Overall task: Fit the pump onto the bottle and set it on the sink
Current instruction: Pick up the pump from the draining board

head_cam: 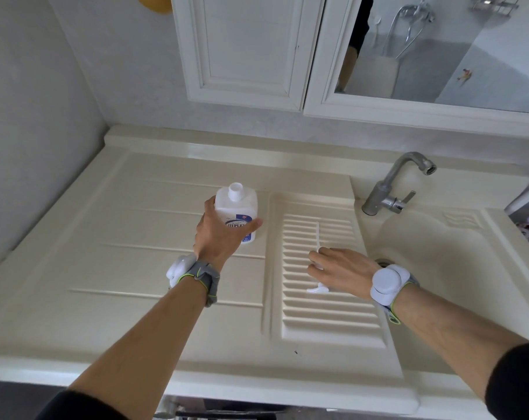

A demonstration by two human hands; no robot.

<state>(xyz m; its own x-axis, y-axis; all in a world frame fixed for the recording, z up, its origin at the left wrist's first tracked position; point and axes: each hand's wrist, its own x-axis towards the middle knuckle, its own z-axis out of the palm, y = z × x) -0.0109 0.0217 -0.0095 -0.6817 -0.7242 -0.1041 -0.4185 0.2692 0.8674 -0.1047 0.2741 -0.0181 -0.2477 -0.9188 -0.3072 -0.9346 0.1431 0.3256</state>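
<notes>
A white bottle (237, 204) with a blue label and an open neck stands upright on the cream sink counter (130, 237). My left hand (220, 234) is wrapped around its lower body. The white pump (317, 287) lies on the ribbed washboard (326, 316), its thin dip tube (318, 234) pointing away from me. My right hand (338, 269) rests palm down over the pump's head, fingers curled onto it; whether it grips the pump or only touches it I cannot tell.
A metal faucet (390, 189) stands at the back right above the sink basin (444, 268). A white wall cabinet (245, 47) and a framed mirror (438, 50) hang above. The counter's front edge runs below my forearms.
</notes>
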